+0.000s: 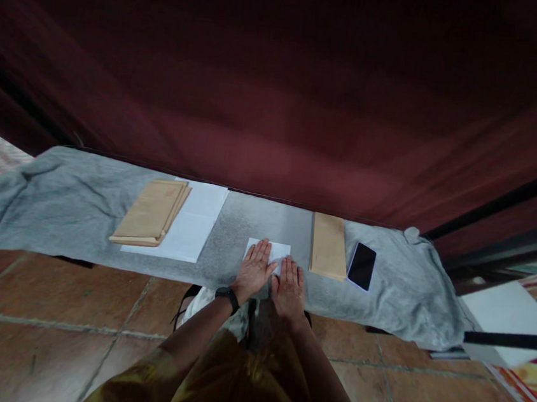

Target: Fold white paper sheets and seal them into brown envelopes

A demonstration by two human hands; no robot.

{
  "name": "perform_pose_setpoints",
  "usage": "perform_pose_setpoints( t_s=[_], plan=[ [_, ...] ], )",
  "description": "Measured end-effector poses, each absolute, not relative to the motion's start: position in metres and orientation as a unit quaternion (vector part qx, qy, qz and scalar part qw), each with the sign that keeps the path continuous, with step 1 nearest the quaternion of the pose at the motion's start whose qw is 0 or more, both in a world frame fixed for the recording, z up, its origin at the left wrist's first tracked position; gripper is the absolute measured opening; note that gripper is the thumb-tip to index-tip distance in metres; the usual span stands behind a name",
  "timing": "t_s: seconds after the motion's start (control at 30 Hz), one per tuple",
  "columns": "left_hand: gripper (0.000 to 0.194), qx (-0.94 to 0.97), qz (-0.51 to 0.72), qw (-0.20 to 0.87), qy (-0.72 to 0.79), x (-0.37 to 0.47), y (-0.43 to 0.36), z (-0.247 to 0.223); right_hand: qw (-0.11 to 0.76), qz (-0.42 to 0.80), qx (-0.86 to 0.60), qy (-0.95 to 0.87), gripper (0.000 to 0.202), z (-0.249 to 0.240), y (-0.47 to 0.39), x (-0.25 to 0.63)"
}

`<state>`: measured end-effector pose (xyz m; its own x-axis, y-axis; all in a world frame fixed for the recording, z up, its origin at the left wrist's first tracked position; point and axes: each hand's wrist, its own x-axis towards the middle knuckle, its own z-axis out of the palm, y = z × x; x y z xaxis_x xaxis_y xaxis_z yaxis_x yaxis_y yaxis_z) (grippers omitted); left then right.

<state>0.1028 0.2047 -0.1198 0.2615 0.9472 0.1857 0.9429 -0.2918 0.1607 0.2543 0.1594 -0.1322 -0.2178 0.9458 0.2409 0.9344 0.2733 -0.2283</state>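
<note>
Head view: both hands flat, palms down, fingers straight and together, nothing clasped. Left hand [254, 268] presses on the folded white paper [267, 252], covering its left and near part. Right hand [288, 287] sits just beside the left, fingertips on the paper's near right edge, heel of the palm on the cloth. Black band on the left wrist [228, 295].

Paper lies under the fingers, its far edge and right corner showing past them, near the front edge of the surface.

Surface: long low table under a grey cloth [71, 206], rumpled at both ends. To the right of the paper, close by, a brown envelope [328, 246] lying lengthwise; a black phone [362, 266] just beside that, screen up. Well to the left, a stack of brown envelopes [151, 213] resting on a white sheet [196, 228].

Room: dark red curtain [279, 100] behind the table, terracotta tile floor [36, 311] in front. White board [509, 312] at far right.
</note>
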Motion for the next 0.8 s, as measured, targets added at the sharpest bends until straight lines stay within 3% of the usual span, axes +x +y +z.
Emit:
perform_pose_setpoints(
  t_s=[0.4,0.8],
  plan=[
    [0.062,0.769,0.121,-0.002,0.628,0.075,0.206,-0.121,0.196,0.029,-0.605,-0.771,0.058,-0.121,0.17,0.244],
    [0.069,0.785,0.079,0.004,0.615,0.071,0.205,-0.124,0.15,0.107,-0.584,-0.791,0.062,-0.113,0.21,0.193]
  ],
)
